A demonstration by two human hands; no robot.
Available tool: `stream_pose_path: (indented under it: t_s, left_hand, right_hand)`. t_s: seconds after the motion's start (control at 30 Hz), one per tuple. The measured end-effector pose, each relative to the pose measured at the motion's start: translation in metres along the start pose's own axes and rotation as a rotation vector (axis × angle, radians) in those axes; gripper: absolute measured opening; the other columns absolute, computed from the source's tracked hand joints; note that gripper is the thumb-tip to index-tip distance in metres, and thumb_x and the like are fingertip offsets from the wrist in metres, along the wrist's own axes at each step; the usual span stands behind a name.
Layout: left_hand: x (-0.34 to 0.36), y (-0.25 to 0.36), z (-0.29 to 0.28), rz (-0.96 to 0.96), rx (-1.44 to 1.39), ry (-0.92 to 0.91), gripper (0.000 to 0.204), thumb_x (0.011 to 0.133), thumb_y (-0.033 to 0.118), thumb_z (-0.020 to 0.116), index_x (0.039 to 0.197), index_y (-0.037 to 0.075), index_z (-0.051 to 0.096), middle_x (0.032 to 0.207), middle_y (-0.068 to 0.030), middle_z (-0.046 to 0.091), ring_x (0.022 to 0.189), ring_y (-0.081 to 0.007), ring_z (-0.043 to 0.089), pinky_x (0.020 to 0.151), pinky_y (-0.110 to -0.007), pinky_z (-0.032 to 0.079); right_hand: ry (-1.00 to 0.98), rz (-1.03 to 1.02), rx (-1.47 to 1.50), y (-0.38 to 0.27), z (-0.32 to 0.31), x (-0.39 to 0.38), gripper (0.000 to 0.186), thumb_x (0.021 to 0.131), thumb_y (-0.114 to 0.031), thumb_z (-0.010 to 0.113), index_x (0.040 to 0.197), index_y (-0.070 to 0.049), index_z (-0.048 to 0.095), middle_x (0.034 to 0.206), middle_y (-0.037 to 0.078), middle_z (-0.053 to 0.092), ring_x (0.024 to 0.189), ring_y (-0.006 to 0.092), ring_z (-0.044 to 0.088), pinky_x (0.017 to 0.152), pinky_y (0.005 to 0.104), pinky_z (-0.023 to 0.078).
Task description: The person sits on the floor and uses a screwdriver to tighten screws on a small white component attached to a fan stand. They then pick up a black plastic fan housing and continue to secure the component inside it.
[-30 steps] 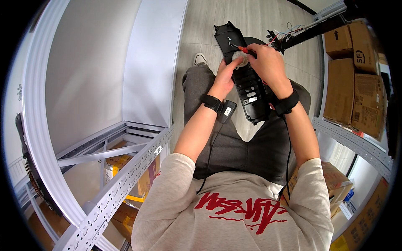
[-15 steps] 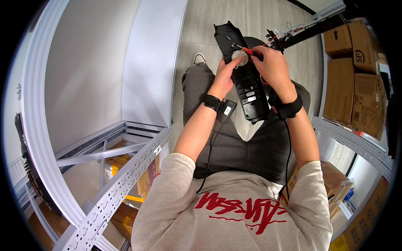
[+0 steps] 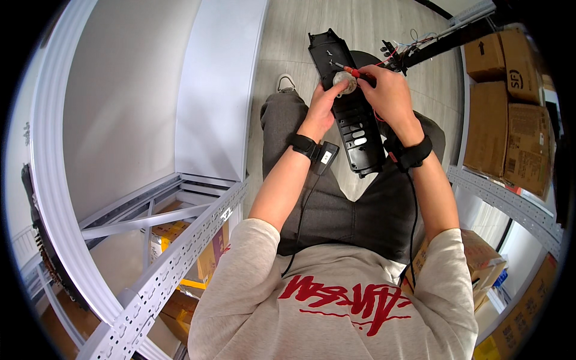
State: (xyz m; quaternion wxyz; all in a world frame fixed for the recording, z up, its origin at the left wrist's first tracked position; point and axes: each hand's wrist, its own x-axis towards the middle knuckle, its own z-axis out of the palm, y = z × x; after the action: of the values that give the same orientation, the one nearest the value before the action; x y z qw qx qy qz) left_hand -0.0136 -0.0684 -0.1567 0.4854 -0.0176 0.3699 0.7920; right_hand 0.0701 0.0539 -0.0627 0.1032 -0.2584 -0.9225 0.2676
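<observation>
A long black plastic housing (image 3: 363, 158) lies tilted across my lap, with oval slots toward its near end. My left hand (image 3: 319, 110) grips its left edge, and the thumb presses on a round, pale translucent part (image 3: 344, 85) seated on the housing. My right hand (image 3: 391, 92) is closed around a screwdriver (image 3: 355, 72) with a red and black handle. Its tip points left, by small metal pieces (image 3: 330, 60) on the housing's far half. Whether the tip touches one of them I cannot tell.
Beyond my right hand, a black bar (image 3: 435, 53) carries loose red and blue wires. Cardboard boxes (image 3: 485, 123) stack on the right-hand shelf. A perforated metal rack (image 3: 174, 273) stands at my left, beside a tall white panel (image 3: 219, 90). Black cables run from both wrist straps.
The screwdriver and my right hand have shifted very slightly to the left. My left hand keeps its hold on the housing.
</observation>
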Motion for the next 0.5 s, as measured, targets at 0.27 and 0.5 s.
stream_pose_path:
  t_s: [0.27,0.5]
  left_hand:
    - [0.002,0.001,0.0,0.028,0.036,0.006,0.061,0.088,0.005,0.068,0.142,0.009,0.04,0.128,-0.0102,0.057,0.111,-0.0206,0.06,0.091,-0.035,0.052]
    - [-0.004,0.003,0.007,0.299,0.25,0.03,0.092,0.088,0.006,0.069,0.158,0.019,0.011,0.152,-0.0111,0.035,0.129,-0.0203,0.047,0.104,-0.033,0.041]
  right_hand:
    - [0.03,-0.002,0.032,0.003,-0.002,-0.003,0.023,0.083,-0.017,0.067,0.103,-0.005,0.071,0.089,0.019,0.071,0.083,0.0374,0.068,0.074,0.0429,0.054]
    - [0.012,0.031,0.12,-0.003,-0.02,-0.016,0.024,0.084,-0.015,0.067,0.104,-0.002,0.07,0.091,0.019,0.071,0.084,0.0361,0.069,0.075,0.0398,0.054]
